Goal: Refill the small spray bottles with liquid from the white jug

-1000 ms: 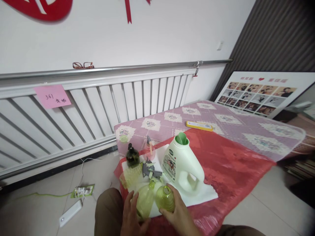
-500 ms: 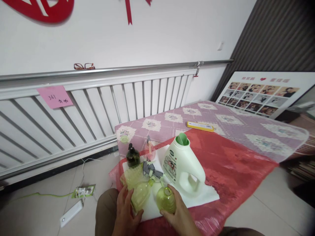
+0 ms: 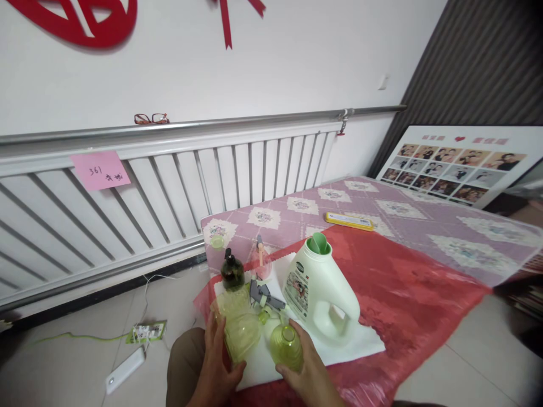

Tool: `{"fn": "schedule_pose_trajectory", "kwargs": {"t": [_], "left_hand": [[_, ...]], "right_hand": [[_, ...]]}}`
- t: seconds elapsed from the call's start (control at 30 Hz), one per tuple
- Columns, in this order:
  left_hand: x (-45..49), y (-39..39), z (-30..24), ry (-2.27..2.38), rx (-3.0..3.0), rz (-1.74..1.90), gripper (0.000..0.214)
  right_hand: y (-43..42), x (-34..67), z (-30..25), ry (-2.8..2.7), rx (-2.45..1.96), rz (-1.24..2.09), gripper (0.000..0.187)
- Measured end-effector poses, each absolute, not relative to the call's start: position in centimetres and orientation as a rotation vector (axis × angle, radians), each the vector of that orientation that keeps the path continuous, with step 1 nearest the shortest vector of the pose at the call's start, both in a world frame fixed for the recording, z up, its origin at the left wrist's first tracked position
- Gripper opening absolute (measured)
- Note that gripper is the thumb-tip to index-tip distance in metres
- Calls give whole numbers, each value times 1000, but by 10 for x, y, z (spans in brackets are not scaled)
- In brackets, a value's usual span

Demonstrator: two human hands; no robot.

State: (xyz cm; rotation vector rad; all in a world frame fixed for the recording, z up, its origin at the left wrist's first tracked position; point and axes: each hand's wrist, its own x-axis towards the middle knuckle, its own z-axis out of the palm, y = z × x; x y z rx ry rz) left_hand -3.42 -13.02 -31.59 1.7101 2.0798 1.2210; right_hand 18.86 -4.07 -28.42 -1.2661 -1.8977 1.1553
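Under everything, a floral-covered table [image 3: 302,204] carries red plastic [image 3: 407,282] and a white sheet [image 3: 356,346] — perhaps against drips. The left hand [image 3: 218,362], fingers loosely spread, curves around a clear yellowish bottle [image 3: 245,338] on its side, probably to stop it rolling. The right hand [image 3: 309,367] grasps in its fingers a green ribbed bottle [image 3: 283,351] — mouth-up, likely steadied — beside the pale jug [image 3: 320,288].

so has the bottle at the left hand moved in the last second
Yes: the bottle has moved left with the left hand, farther from the jug.
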Motion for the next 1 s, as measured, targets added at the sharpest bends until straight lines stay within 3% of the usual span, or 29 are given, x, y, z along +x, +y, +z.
{"fn": "schedule_pose_trajectory", "kwargs": {"t": [0.4,1.0], "left_hand": [[-45,-123,-315,2065,1682,1208,77],[-47,-117,-322,2064,1685,1247,81]], "right_hand": [[-37,186,-293,-1867,-1238,1114,82],[-41,177,-289,-1868,-1235,1091,86]]}}
